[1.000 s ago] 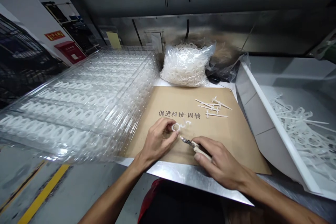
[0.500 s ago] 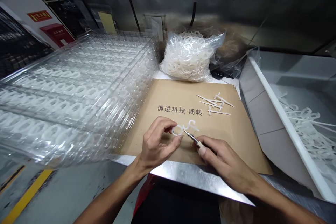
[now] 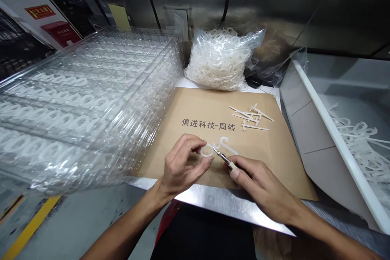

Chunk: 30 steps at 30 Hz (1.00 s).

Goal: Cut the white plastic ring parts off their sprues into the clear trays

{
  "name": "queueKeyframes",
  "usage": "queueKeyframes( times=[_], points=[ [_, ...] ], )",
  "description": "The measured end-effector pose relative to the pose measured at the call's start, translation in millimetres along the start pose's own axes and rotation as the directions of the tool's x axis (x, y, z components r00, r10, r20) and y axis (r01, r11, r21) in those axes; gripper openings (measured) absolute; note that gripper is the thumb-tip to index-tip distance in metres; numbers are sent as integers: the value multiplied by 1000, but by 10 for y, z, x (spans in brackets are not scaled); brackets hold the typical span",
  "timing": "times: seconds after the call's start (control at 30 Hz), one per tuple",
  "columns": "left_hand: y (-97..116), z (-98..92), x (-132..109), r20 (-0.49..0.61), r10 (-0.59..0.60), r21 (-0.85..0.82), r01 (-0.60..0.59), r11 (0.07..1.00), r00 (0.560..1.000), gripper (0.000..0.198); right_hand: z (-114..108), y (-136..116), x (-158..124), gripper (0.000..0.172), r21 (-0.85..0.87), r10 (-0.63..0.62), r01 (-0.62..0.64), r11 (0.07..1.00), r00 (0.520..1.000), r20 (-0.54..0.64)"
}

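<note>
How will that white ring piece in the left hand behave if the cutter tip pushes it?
Probably very light: the left hand pinches the white ring piece with fingertips alone. It looks flat, so on the cardboard sheet it should slide, not roll. Its thin arms near the cutter in the right hand may flex.

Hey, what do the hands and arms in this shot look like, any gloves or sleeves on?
No gloves on the left hand or right hand, and no ring shows on the visible fingers. The left forearm and right forearm are uncovered to the frame's edge: no sleeves, watch or wristband.
</note>
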<state>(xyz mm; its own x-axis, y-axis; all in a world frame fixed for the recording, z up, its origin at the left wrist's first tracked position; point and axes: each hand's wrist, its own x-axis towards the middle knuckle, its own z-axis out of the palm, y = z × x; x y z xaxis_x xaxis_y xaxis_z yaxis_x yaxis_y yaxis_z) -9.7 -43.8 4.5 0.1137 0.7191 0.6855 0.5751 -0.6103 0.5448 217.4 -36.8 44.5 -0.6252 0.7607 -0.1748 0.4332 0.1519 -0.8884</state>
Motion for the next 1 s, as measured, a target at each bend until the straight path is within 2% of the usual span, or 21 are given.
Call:
queueKeyframes(
  times=[1.0],
  points=[
    [-6,4,-1,20,49,-18,-49,999,999,30,13,19,5,30,20,23,-23,1000,1000,8]
  ],
)
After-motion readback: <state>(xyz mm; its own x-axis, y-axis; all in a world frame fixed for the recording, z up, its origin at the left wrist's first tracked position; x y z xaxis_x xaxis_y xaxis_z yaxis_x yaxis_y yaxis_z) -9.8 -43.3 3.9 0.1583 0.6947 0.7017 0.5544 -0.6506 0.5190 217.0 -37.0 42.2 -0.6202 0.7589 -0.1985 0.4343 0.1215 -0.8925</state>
